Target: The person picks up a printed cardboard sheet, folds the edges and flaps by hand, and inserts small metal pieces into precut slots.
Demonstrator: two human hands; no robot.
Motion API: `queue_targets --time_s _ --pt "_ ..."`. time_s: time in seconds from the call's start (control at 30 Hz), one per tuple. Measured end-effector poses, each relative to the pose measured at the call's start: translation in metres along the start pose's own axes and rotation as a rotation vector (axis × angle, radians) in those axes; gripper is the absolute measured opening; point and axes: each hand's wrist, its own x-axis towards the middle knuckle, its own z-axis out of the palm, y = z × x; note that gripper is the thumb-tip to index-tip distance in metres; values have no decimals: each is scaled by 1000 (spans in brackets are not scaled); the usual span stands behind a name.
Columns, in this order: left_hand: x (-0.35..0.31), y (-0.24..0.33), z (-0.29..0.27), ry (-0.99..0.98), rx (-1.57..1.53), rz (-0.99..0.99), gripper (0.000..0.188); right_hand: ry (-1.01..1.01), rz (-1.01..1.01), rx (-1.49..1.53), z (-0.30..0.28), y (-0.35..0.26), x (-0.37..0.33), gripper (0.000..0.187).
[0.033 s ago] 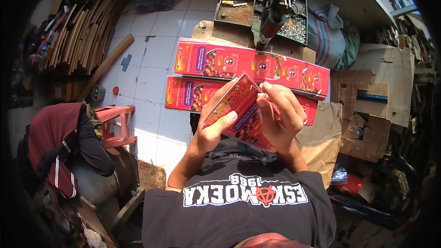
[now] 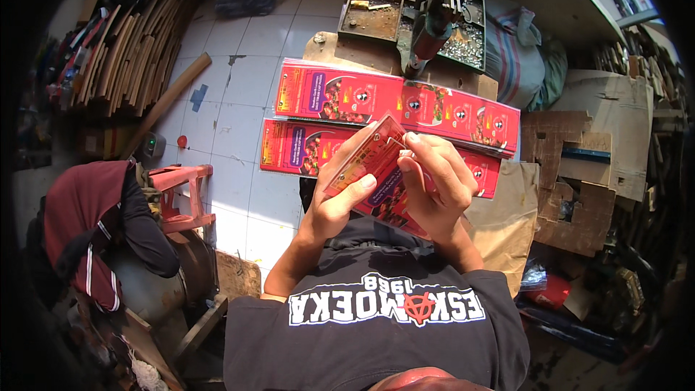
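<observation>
My left hand [image 2: 339,199] grips a red printed card [image 2: 384,206] that is tilted in front of my chest, thumb on its face and fingers behind. The card may be a stack of several layers; I cannot tell. My right hand [image 2: 443,177] is closed in a pinch near the card's upper right edge, with a small pale bit showing at the fingertips, too small to name. Just beyond my hands lie red printed cards in an upper stack [image 2: 376,95] and a lower stack [image 2: 289,150], the lower one partly hidden by my hands.
A hand-press-like metal tool [image 2: 433,32] stands behind the stacks, beside metal trays [image 2: 376,18] with small parts. A red stool [image 2: 181,199] and a draped maroon jacket [image 2: 79,206] are at left. Brown paper [image 2: 510,217] and cardboard pieces [image 2: 579,174] lie at right.
My right hand has shifted slightly left along the card. The card has tilted a little in my left hand; the stacks have not moved.
</observation>
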Motion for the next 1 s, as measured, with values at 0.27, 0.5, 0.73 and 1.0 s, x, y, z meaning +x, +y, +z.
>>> queue_targets --time_s 0.27,0.5,0.73,1.0 --pt "4 -1 -4 -42 83 68 59 29 -10 -27 9 0 -5 32" --pt "5 4 2 -37 180 140 59 43 -61 -57 9 1 -3 34" --pt "3 5 3 -46 232 148 59 50 -72 -68 8 0 -3 35" --pt "1 7 3 -33 326 157 61 41 -95 -106 9 0 -4 35"
